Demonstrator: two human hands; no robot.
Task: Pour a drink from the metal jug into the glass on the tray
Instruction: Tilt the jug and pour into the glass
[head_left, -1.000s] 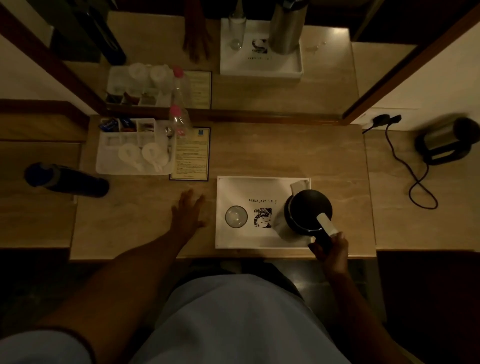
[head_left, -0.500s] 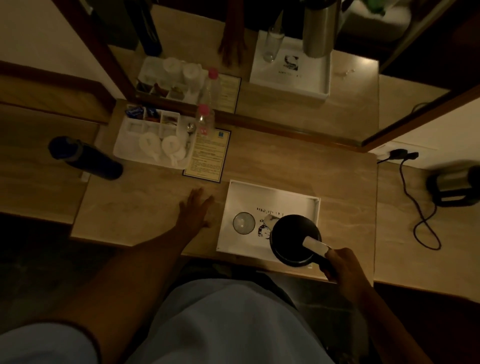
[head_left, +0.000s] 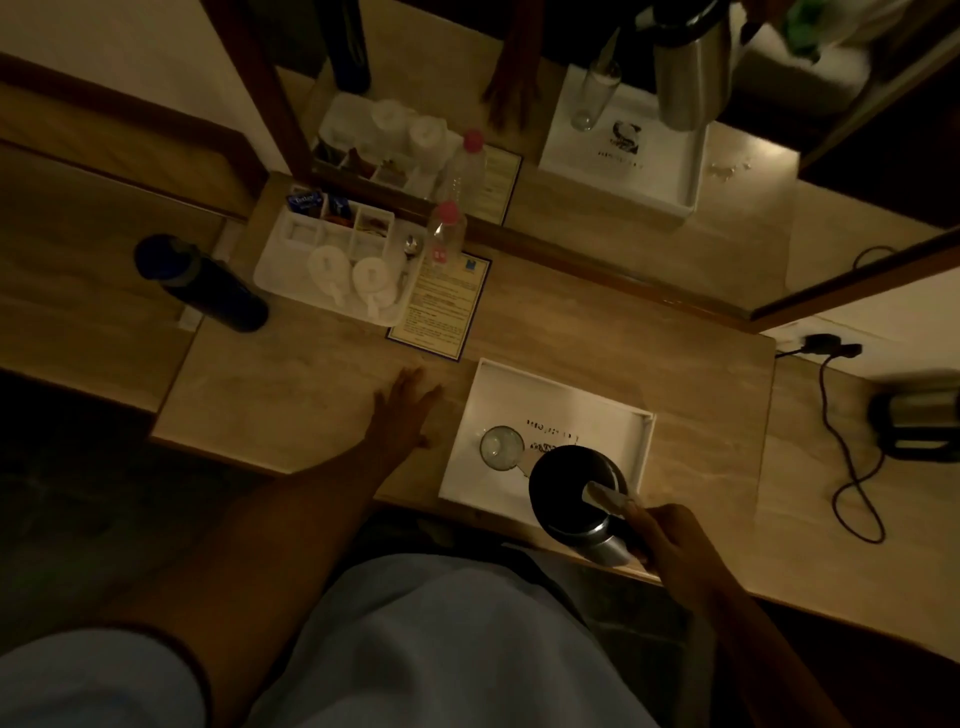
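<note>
- The tabletop (head_left: 322, 395) is pale wood grain under dim light, with a mirror along its far edge.
- The white tray (head_left: 631, 431) sits at the near edge of the tabletop; dark printed lettering and a logo show on its floor, too blurred to read.
- The metal jug (head_left: 576, 499) is lifted over the tray's near right part, tilted, its spout side toward the glass. Half a second ago it was further right and stood more upright; it has since come closer to the glass.
- The right hand (head_left: 670, 540) is closed around the jug's handle, thumb by the pale lever on the lid.
- The left hand (head_left: 408, 415) lies flat on the tabletop just left of the tray, fingers spread wide, holding nothing; it has stayed there since the earlier frames.
- A dark bottle (head_left: 208, 283) stands to the far left.
- A white compartment tray (head_left: 275, 260) at the back holds two upturned cups and sachets; one blue sachet box seems to read "Tetley", though it is small.
- A printed card (head_left: 441, 306) lies beside it, text unreadable.
- The glass (head_left: 501, 448) stands on the tray's left part, just beside the jug's spout; I cannot tell if anything is flowing.
</note>
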